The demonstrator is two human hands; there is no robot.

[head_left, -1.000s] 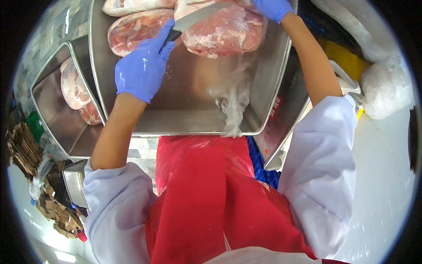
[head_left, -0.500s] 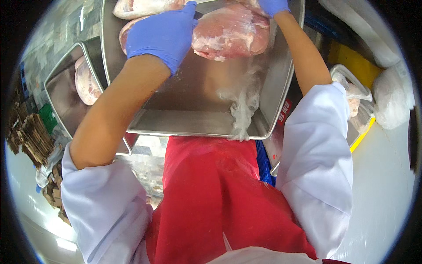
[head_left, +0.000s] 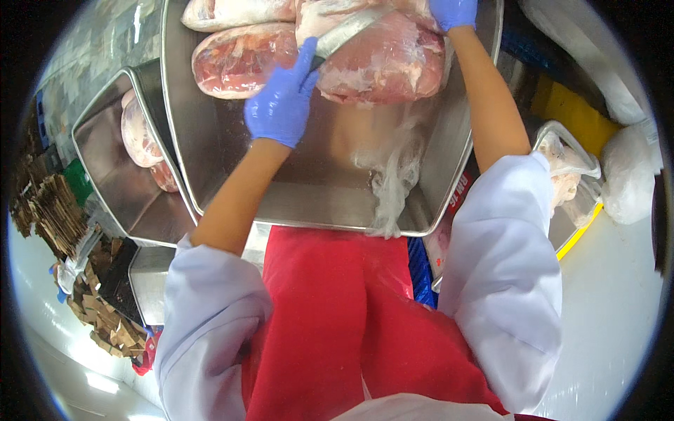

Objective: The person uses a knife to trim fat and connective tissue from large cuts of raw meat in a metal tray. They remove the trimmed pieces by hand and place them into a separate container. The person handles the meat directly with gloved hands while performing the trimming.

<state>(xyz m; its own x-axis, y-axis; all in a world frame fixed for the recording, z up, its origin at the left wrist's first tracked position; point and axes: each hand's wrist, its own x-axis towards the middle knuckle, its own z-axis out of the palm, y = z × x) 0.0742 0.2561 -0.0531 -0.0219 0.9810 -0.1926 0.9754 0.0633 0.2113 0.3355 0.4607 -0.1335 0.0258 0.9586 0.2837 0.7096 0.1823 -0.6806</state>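
While crumpled translucent film [head_left: 394,186] is draped over the near rim of a deep metal tray [head_left: 302,188], a dark-handled steel knife [head_left: 354,35] is gripped by the blue-gloved left hand [head_left: 279,107], its blade over the large pink meat piece [head_left: 382,67] farther in. Some film seems already stripped, some left on the glossy, oval red piece [head_left: 244,59] alongside. Whether anything is gripped by the blue-gloved right hand [head_left: 455,12] cannot be told.

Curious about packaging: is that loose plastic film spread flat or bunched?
Bunched: the clear plastic film lies in a crumpled strand, reaching the near rim of the metal tub.
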